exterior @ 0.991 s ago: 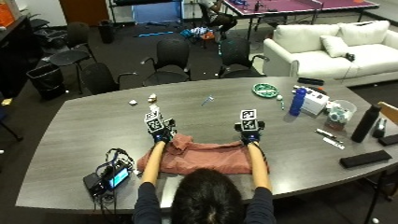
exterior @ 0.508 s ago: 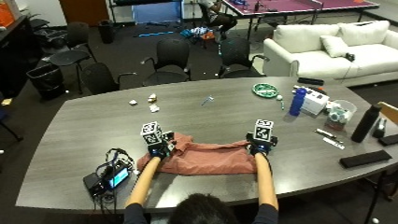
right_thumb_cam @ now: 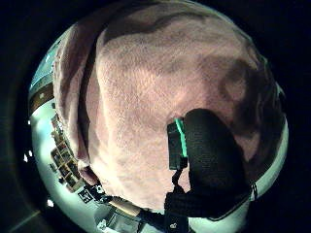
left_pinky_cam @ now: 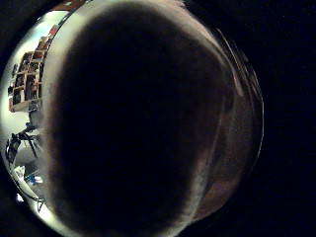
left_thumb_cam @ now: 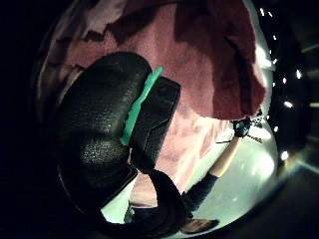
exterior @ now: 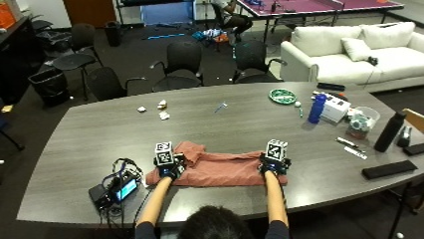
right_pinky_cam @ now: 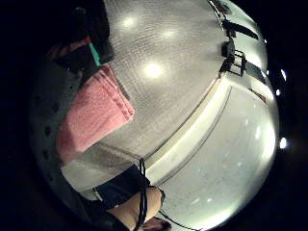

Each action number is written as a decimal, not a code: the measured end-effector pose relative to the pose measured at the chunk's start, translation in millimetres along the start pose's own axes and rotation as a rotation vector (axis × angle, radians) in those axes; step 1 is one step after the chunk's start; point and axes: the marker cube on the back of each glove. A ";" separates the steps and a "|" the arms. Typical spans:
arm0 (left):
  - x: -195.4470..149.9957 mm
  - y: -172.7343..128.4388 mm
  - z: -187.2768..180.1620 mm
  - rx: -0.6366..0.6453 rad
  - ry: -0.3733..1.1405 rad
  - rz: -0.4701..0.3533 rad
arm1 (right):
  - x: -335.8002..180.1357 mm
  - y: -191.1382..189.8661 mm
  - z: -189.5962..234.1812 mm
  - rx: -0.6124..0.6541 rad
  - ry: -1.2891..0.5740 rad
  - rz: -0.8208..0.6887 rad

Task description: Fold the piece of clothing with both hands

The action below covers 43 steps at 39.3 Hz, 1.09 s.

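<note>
Both hands have drawn back toward the near table edge since a moment ago, bringing the salmon-pink fabric garment (exterior: 215, 169) with them. The left hand (exterior: 169, 168) is pinching its left end, thumb curled over cloth, and the right hand (exterior: 272, 164) is pinching its right end. It is lying on the grey oval table (exterior: 218, 124), so a fold is probably being closed.

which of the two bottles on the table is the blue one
The blue bottle is the shorter one, standing beside the white box near the green dish. The other bottle is black, taller, and stands nearer the table's right end.
</note>
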 end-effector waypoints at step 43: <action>4.0 27.7 -34.6 -0.145 0.192 0.009 | 86.1 -9.1 -104.1 0.271 -0.192 0.099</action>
